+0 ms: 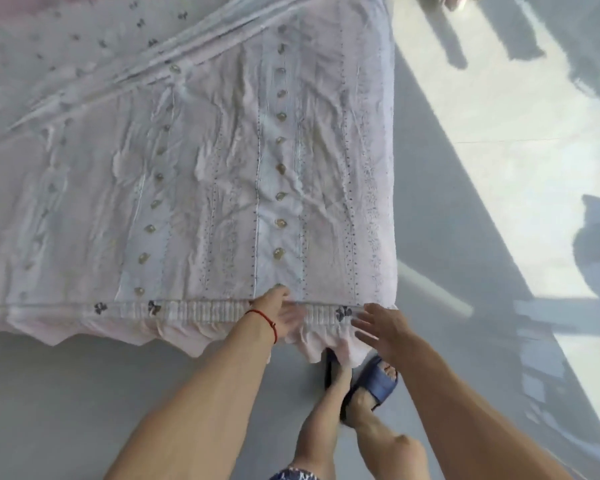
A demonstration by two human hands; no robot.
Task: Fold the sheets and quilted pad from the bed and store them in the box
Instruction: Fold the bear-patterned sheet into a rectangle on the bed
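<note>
A pale pink sheet [222,174] with rows of small flowers and dotted stripes lies spread and wrinkled over the bed. Its ruffled hem [194,311] hangs over the near bed edge. My left hand [274,311], with a red string on the wrist, rests on that hem with straight fingers. My right hand [383,323] hovers just right of it at the hem near the bed's corner, fingers spread and holding nothing. A second layer of pale cloth [66,53] with small dark bows lies folded across the far left. No box is in view.
Grey floor [84,393] runs along the near side of the bed and on the right, with bright sunlit patches [499,150]. My legs and blue slippers [376,379] stand right at the bed edge under the hem.
</note>
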